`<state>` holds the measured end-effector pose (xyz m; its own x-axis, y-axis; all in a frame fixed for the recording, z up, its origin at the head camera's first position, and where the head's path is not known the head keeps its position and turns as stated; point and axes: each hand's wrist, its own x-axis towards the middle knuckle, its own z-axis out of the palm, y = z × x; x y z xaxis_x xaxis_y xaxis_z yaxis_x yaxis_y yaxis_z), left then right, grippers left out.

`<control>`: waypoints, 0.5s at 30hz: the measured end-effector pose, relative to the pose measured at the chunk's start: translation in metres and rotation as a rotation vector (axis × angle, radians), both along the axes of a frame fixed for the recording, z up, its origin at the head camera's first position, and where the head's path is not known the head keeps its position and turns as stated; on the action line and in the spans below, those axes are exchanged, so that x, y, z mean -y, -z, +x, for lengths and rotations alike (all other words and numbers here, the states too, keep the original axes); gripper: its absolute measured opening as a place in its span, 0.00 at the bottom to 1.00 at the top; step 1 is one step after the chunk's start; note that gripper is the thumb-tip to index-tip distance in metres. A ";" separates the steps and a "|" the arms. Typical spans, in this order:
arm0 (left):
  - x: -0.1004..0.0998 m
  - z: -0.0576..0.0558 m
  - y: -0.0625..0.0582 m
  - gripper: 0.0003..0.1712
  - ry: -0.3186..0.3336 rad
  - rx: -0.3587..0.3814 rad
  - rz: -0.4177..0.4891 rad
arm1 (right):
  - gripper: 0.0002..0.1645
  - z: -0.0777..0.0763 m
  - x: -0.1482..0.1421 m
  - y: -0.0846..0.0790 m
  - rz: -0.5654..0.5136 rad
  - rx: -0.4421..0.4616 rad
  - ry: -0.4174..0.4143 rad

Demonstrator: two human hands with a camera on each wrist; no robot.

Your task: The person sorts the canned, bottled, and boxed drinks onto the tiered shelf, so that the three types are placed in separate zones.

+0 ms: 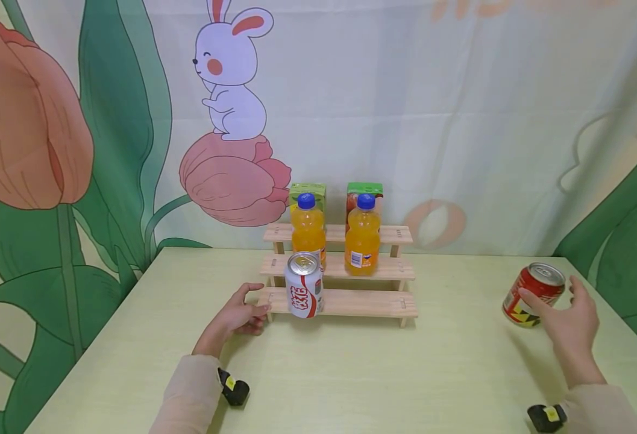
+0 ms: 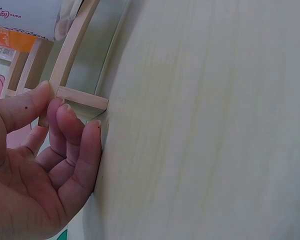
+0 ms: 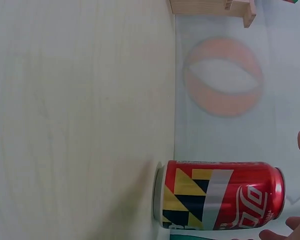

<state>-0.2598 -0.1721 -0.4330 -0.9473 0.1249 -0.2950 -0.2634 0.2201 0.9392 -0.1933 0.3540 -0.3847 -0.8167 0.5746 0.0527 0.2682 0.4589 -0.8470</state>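
Observation:
My left hand (image 1: 244,313) pinches the left end of the lowest step of a three-step wooden shelf rack (image 1: 367,301); the left wrist view shows thumb and fingertips at the rack's corner (image 2: 65,65). A white soda can (image 1: 303,286) with red lettering stands on that step. Over at the right, my right hand (image 1: 573,325) is spread around a red cola can (image 1: 532,292) with a yellow and black pattern. In the right wrist view, the thumb is apart from the can (image 3: 225,195) and other fingertips are near its top. Its base is at the tabletop.
Two orange-drink bottles (image 1: 363,244) with blue caps stand on the middle step. Behind them on the top step are a light green carton (image 1: 299,191) and a red carton (image 1: 365,188) with a green top. A printed curtain (image 1: 405,108) hangs behind the table (image 1: 383,374).

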 end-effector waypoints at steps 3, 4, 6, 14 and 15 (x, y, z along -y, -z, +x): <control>0.000 0.000 0.001 0.33 -0.012 0.004 -0.001 | 0.57 -0.010 -0.012 0.010 -0.021 0.020 0.001; 0.000 0.000 0.001 0.32 -0.016 0.006 -0.001 | 0.59 -0.013 -0.016 0.014 -0.023 0.026 0.003; 0.000 -0.001 0.002 0.32 -0.018 0.006 0.000 | 0.61 -0.020 -0.025 0.023 -0.029 0.034 0.005; 0.000 -0.001 0.002 0.33 -0.022 0.012 0.004 | 0.62 -0.036 -0.045 0.045 -0.050 0.046 -0.026; -0.001 -0.001 0.002 0.33 -0.020 0.010 0.004 | 0.63 -0.039 -0.049 0.050 -0.042 0.047 -0.027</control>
